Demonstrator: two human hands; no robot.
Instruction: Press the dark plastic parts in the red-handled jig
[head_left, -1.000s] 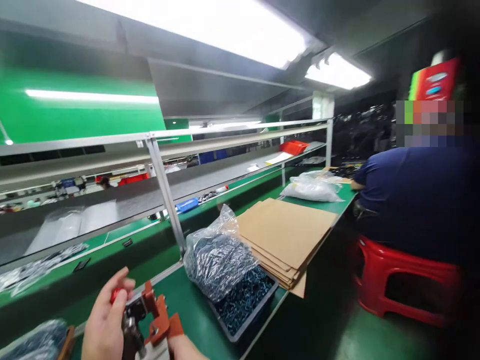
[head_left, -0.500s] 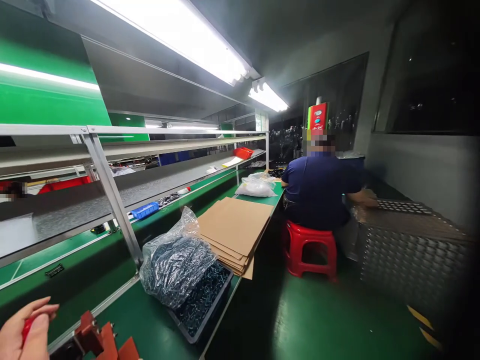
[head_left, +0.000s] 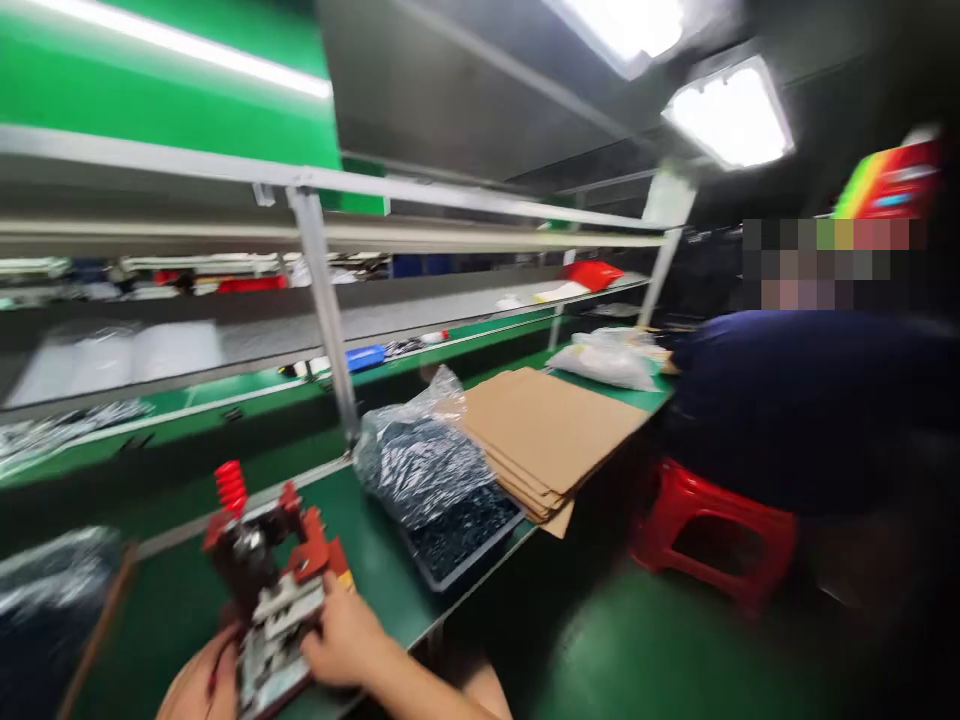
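**Room on our right, little on our left**

Right of the red clamping jig [head_left: 274,590], we have bare green surface [head_left: 367,545] for our right hand [head_left: 345,635] to pass, as far as the bagged screw tray [head_left: 442,510]. Past that tray, the cardboard stack [head_left: 547,440] blocks the way along the surface. Left of the jig, a plastic-wrapped bag [head_left: 52,590] narrows our room. Straight ahead, a metal upright [head_left: 322,310] rises behind the surface's far edge.

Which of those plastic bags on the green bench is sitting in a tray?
The clear bag of dark screws, resting in the dark tray beside the cardboard sheets. The white bag farther along lies directly on the bench.
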